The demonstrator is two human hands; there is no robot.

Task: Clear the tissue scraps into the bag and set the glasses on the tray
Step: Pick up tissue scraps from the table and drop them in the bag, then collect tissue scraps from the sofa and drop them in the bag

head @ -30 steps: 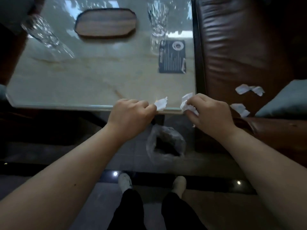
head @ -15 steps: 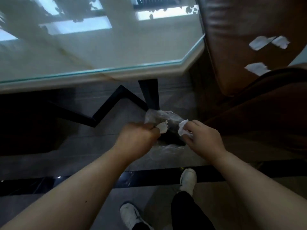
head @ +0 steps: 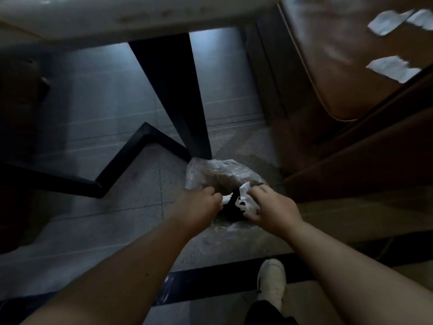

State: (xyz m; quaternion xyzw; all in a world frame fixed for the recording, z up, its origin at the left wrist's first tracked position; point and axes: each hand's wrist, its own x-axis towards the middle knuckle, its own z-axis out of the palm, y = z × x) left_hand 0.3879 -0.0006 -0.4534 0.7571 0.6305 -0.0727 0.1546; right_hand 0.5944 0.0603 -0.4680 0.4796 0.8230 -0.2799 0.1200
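A clear plastic bag (head: 220, 174) lies open on the floor beside the table leg. My left hand (head: 199, 207) is at the bag's mouth, pinching a small white tissue scrap (head: 226, 198). My right hand (head: 273, 208) is on the other side of the mouth, closed on a larger crumpled tissue scrap (head: 246, 200). More white tissue scraps (head: 393, 68) lie on the brown leather sofa seat at the upper right, with another scrap (head: 389, 21) above. The glasses and the tray are out of view.
The table's pale edge (head: 117, 17) runs across the top, with its black leg (head: 173, 95) and a black zigzag floor brace (head: 131, 158) below. The brown sofa (head: 339, 78) fills the right. My white shoe (head: 271, 282) stands on the tiled floor.
The view has tipped down from the tabletop to the floor. Both hands have carried their tissue scraps down from the table edge to the bag's mouth.
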